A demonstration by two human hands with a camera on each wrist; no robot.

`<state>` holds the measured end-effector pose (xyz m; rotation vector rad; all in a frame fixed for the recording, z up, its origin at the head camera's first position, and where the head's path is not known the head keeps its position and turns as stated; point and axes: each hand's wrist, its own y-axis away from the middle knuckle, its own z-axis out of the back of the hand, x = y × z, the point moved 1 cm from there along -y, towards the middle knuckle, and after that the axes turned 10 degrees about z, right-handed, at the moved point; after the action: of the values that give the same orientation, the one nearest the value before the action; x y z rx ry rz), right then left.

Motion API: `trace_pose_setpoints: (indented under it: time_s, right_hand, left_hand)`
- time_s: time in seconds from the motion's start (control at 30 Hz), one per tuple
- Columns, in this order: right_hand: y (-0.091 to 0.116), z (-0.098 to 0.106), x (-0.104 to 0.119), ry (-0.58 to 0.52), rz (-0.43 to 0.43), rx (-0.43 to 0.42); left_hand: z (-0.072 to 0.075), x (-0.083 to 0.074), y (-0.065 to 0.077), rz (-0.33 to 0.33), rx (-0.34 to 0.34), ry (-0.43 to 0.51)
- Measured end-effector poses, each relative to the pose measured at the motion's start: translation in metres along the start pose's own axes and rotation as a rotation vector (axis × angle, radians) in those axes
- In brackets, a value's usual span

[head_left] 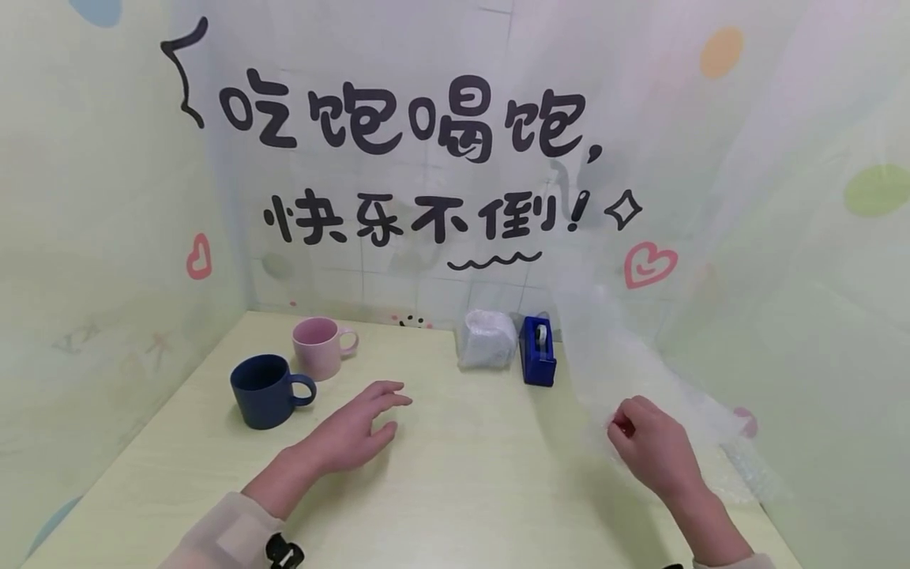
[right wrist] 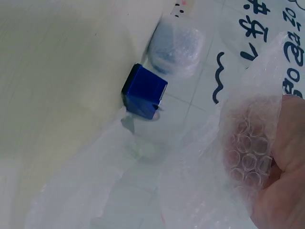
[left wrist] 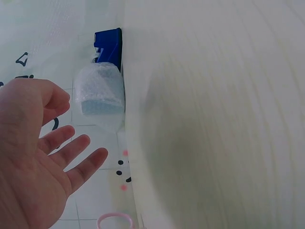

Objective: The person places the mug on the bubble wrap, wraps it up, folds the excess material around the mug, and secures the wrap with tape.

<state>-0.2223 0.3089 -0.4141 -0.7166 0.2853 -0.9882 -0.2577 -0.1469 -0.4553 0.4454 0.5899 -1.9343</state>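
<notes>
My right hand grips a sheet of clear bubble wrap at the right of the table. In the right wrist view the bubble wrap covers the curled fingers, its loose part hanging toward the table. My left hand is held over the table with fingers spread and relaxed, nothing in it. Left of that hand stand a dark blue mug and, behind it, a pink mug, both upright with handles to the right. A bubble-wrapped bundle sits at the back beside a blue tape dispenser.
The pale wooden table is bordered by a printed back wall and side walls. More bubble wrap lies along the table's right edge. The tape dispenser holds a small roll of tape.
</notes>
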Motion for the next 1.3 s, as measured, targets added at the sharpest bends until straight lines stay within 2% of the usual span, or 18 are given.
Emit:
trace_pose_setpoints:
  time_s: [0.17,0.3,0.37,0.43,0.57,0.63,0.67,0.7,0.73,0.83,0.9,0.97,1.0,1.07,1.1,1.2,1.3]
  right_hand:
    - [-0.01,-0.012,0.013,-0.025,0.249,-0.109]
    - [-0.012,-0.022,0.02,-0.054,0.363,-0.116]
    - [-0.011,-0.028,0.023,-0.065,0.405,-0.1]
    - [-0.009,-0.034,0.026,-0.054,0.442,-0.076]
    - [-0.006,-0.046,0.034,-0.011,0.513,-0.026]
    - [-0.004,-0.051,0.039,0.003,0.541,0.021]
    - [-0.003,-0.054,0.041,0.0,0.555,0.051]
    - [-0.002,-0.057,0.042,-0.008,0.569,0.082]
    - [-0.001,-0.06,0.044,-0.016,0.584,0.11]
    - [0.002,-0.069,0.047,-0.059,0.615,0.173]
    - [0.004,-0.074,0.048,-0.095,0.628,0.187]
    - [0.005,-0.077,0.05,-0.123,0.627,0.212]
    - [0.005,-0.078,0.05,-0.134,0.622,0.235]
    - [0.004,-0.08,0.051,-0.157,0.602,0.308]
    - [0.003,-0.08,0.051,-0.166,0.581,0.355]
    - [-0.002,-0.08,0.05,-0.202,0.494,0.49]
    - [-0.003,-0.08,0.047,-0.226,0.433,0.556]
  left_hand:
    - [0.007,0.001,-0.002,0.027,-0.042,0.019]
    - [0.013,0.004,-0.003,0.062,-0.122,0.076]
    - [0.017,0.006,-0.004,0.075,-0.201,0.129]
    - [0.021,0.008,-0.005,0.069,-0.307,0.186]
    - [0.031,0.008,-0.008,-0.003,-0.559,0.275]
    - [0.038,0.007,-0.008,-0.018,-0.609,0.282]
    - [0.042,0.006,-0.008,-0.021,-0.593,0.28]
    - [0.045,0.005,-0.008,-0.014,-0.543,0.277]
    - [0.048,0.005,-0.008,0.0,-0.466,0.265]
    - [0.05,0.005,-0.006,0.074,-0.123,0.157]
    - [0.045,0.008,-0.004,0.122,0.112,0.081]
    - [0.037,0.012,-0.001,0.186,0.305,-0.003]
    - [0.034,0.014,0.0,0.213,0.378,-0.036]
    - [0.027,0.018,0.002,0.279,0.474,-0.093]
    - [0.026,0.019,0.003,0.301,0.498,-0.117]
    - [0.024,0.02,0.002,0.336,0.512,-0.17]
    - [0.026,0.018,0.001,0.341,0.506,-0.193]
